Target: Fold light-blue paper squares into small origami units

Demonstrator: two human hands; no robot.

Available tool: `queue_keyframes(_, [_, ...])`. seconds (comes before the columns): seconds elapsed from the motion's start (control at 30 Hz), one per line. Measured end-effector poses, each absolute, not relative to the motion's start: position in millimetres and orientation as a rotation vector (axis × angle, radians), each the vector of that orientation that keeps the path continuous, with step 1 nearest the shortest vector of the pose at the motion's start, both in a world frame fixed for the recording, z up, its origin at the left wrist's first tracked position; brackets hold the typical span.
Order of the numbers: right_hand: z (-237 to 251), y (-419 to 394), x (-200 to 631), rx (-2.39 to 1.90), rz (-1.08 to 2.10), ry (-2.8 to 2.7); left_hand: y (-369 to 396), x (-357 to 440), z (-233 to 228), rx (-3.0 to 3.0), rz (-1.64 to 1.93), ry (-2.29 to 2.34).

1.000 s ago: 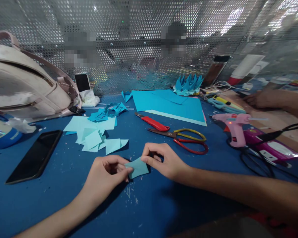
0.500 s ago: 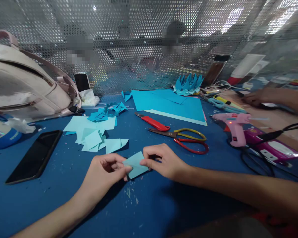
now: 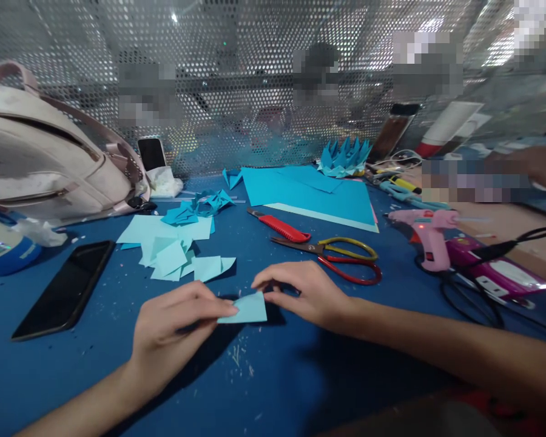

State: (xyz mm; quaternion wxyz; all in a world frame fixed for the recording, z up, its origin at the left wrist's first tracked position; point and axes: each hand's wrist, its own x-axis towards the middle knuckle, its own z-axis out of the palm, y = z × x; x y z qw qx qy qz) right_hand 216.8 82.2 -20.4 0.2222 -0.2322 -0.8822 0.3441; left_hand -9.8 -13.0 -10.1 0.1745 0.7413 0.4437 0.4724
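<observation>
My left hand (image 3: 177,325) is closed on a light blue paper piece (image 3: 250,308), its thumb and fingers pinching the left end. The paper is held low over the blue table, its straight edge toward me. My right hand (image 3: 304,294) is by the paper's upper right corner; its thumb and forefinger are apart, with the thumb tip at the corner. Whether that thumb touches the paper is hard to tell. Just beyond my left hand lies a loose pile of light blue paper squares (image 3: 170,255). Scissors (image 3: 332,252) with one yellow and one red handle lie beyond my right hand.
A red utility knife (image 3: 282,227) lies beside blue paper sheets (image 3: 309,188). Folded blue paper points (image 3: 343,158) stand behind. To the right are a pink glue gun (image 3: 432,233) and purple power strip (image 3: 495,267); to the left, a phone (image 3: 66,288) and backpack (image 3: 50,152).
The light blue paper has turned and now appears as a flatter, narrower strip. My left hand has shifted its grip on the left end. My right thumb and forefinger have parted from their pinch.
</observation>
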Motion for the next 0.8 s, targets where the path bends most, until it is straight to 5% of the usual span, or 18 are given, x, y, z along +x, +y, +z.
queue_keyframes(0.23, [-17,77,208,-0.746,1.705,-1.988,-14,-12,4,2.742,1.334,1.23])
queue_keyframes(0.43, [-15,75,206,-0.836,1.867,-1.798,-13,-8,-8,2.505,1.369,1.262])
queue_keyframes(0.57, [-16,75,206,-0.856,1.836,-1.684,-11,2,-18,1.769,1.378,1.309])
queue_keyframes(0.8, [-22,71,203,-0.847,1.782,-1.591,-14,16,-17,1.305,0.781,1.109])
